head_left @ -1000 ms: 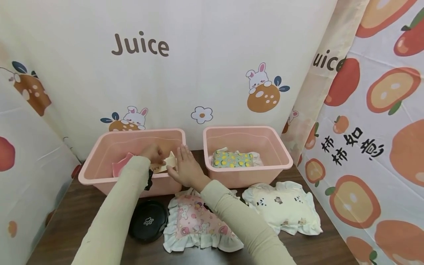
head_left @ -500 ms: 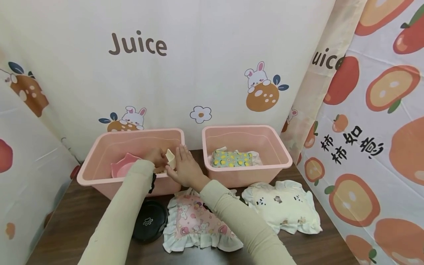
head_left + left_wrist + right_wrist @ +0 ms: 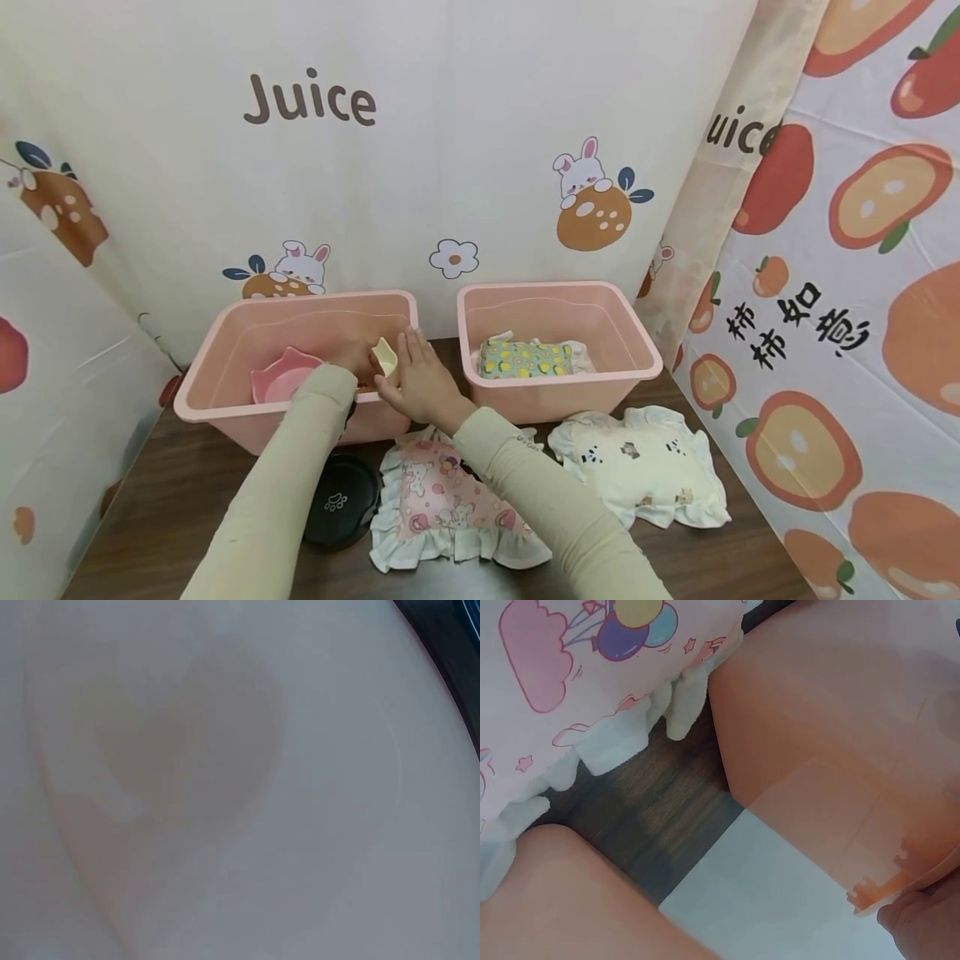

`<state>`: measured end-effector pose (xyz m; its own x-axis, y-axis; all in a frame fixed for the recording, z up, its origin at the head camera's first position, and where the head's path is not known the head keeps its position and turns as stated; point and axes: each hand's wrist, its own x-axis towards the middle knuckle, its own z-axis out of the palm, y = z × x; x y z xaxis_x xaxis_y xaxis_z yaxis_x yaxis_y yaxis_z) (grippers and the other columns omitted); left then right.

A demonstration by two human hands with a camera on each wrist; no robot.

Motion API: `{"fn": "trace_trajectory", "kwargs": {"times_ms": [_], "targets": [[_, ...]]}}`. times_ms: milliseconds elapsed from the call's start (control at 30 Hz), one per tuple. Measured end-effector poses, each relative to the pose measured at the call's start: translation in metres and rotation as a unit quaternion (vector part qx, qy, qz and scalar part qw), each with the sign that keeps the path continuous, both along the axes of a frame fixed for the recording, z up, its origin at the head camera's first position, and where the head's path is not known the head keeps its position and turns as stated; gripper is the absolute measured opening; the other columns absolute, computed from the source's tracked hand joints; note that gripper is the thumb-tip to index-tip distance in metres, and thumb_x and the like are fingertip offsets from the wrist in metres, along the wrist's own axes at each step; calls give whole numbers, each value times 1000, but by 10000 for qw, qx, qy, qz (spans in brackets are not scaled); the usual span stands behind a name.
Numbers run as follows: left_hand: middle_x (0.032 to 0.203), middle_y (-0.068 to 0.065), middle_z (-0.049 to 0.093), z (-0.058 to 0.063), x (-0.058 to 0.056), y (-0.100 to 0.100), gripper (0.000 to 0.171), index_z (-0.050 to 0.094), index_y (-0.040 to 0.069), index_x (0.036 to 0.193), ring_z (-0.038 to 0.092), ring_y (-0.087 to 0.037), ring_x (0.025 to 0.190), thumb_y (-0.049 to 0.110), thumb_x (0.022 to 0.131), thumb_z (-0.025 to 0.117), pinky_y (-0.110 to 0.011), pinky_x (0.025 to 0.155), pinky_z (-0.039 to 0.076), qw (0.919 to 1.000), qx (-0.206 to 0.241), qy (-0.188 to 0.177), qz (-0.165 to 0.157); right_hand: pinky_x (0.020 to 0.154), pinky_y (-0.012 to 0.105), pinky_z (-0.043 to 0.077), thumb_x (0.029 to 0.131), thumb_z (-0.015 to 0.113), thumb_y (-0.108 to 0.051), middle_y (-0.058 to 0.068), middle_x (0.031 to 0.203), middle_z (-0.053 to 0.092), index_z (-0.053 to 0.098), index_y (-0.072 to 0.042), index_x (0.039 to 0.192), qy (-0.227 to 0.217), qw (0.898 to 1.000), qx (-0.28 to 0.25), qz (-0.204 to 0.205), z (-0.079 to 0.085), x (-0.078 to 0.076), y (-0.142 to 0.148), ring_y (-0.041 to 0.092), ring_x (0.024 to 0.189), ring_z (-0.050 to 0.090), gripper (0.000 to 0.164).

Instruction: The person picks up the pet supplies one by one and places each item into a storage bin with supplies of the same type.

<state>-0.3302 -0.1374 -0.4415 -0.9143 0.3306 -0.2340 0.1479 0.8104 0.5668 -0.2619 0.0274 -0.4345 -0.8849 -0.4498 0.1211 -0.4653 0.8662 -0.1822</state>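
Note:
Inside the left pink bin (image 3: 225, 350), my left hand (image 3: 352, 358) holds a cream bowl with a pointed ear (image 3: 385, 357). Its fingers are mostly hidden behind the wrist and bowl. To the left of that hand, a pink bowl with pointed ears (image 3: 281, 383) lies in the same bin. My right hand (image 3: 427, 383) rests its straight fingers against the bin's right rim, close beside the cream bowl. In the right wrist view, part of a hand (image 3: 930, 926) touches the bin's edge. Only a blurred pale surface fills most of the left wrist view.
A second pink bin (image 3: 562, 404) to the right contains a lemon-print cushion (image 3: 527, 362). In front lie a pink frilled cushion (image 3: 442, 500), a cream frilled cushion (image 3: 645, 467) and a round black paw-print dish (image 3: 337, 504). Printed curtains surround the wooden table (image 3: 172, 500).
My left hand has moved slightly right and deeper into the left bin, turning the cream bowl so its lettering no longer shows. The right hand stays at the rim.

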Motion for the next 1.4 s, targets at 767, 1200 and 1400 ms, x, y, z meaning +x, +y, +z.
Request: {"fn": "trace_trajectory", "kwargs": {"times_ms": [767,1200,1400], "targets": [[83,-17,71,-2,1,0,19,71,-11,94,58,-15,62,-5,76,68,-26,60,52,9981,420,-214,397,118,33,12,99,32,-54,16,160,4,12,3,151,-53,9999,-114,-2,-2,2,0,29,147,5,80],[72,-10,70,-7,-8,-3,14,75,-5,86,56,-14,58,-6,74,67,-25,55,49,9998,47,-194,71,118,33,12,98,35,-53,16,160,5,14,4,151,6,9996,-290,-10,-3,0,2,29,147,5,80],[63,-6,67,-7,-6,-2,11,76,-3,81,55,-12,53,-4,71,72,-24,52,48,10000,-57,-17,68,118,33,11,98,34,-53,16,160,4,12,3,151,14,9996,-276,-8,-5,-1,0,29,147,5,80]]}}
